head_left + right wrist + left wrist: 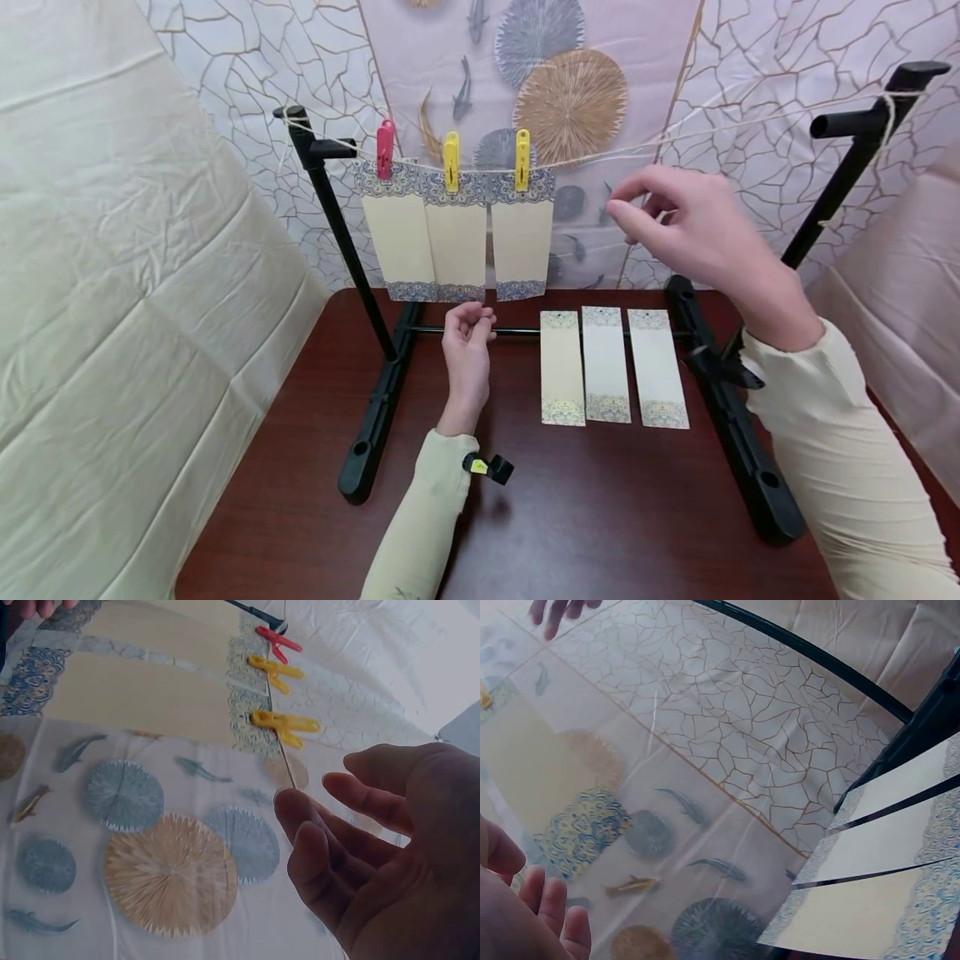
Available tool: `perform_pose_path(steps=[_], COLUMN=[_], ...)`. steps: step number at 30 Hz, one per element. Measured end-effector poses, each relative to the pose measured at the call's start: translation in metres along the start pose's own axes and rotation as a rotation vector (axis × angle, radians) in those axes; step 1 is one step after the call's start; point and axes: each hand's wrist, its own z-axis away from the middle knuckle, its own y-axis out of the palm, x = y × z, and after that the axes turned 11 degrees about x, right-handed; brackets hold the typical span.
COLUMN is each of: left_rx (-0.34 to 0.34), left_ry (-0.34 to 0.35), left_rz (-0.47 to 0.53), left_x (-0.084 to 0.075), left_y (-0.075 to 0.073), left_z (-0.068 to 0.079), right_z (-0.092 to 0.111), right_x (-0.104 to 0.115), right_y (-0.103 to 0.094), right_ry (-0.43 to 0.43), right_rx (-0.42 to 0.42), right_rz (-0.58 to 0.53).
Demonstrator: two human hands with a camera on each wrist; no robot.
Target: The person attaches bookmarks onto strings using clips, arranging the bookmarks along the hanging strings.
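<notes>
Three cream paper cards with blue lace-pattern ends hang from a thin string: a left card (pixel 401 242), a middle card (pixel 457 242) and a right card (pixel 522 242). A pink clothespin (pixel 385 150) holds the left one; a yellow clothespin (pixel 451 162) and another yellow clothespin (pixel 522 160) hold the others. My left hand (pixel 467 354) is just below the middle card's lower edge, fingers loosely bent, with nothing seen in them. To the right of the cards, my right hand (pixel 686 221) is raised near the string; its relaxed, curved fingers (pixel 367 799) hold nothing.
On the brown table (pixel 570 517) lie three narrow cards: a cream one (pixel 562 367), a white one (pixel 606 362) and another pale one (pixel 658 367). Black stand posts, left (pixel 345 233) and right (pixel 832 192), carry the string (pixel 675 137). Their feet stretch toward me.
</notes>
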Motion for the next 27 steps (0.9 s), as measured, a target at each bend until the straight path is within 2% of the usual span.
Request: perform_pose_path(steps=[5,13,17,18,27], left_rx=[-0.015,0.014,0.046,0.059,0.161], left_ry=[-0.041,-0.112,-0.166,-0.183,-0.238], left_rz=[0.021,0.002,-0.055,-0.079,-0.21], left_x=[0.01,0.023,0.029,0.027,0.046], left_y=[0.001,-0.003,-0.009,-0.008,-0.007], left_z=[0.002,0.001,-0.001,0.0,-0.005], right_z=[0.022,0.052,0.067,0.07,0.1], right_x=[-0.015,-0.041,-0.059,-0.063,-0.097], right_y=[-0.003,-0.002,0.0,0.001,0.007], right_ry=[0.059,0.143,0.195,0.208,0.311], right_rx=[0.021,0.01,0.022,0.023,0.052], right_rz=[-0.022,-0.083,-0.128,-0.139,-0.154])
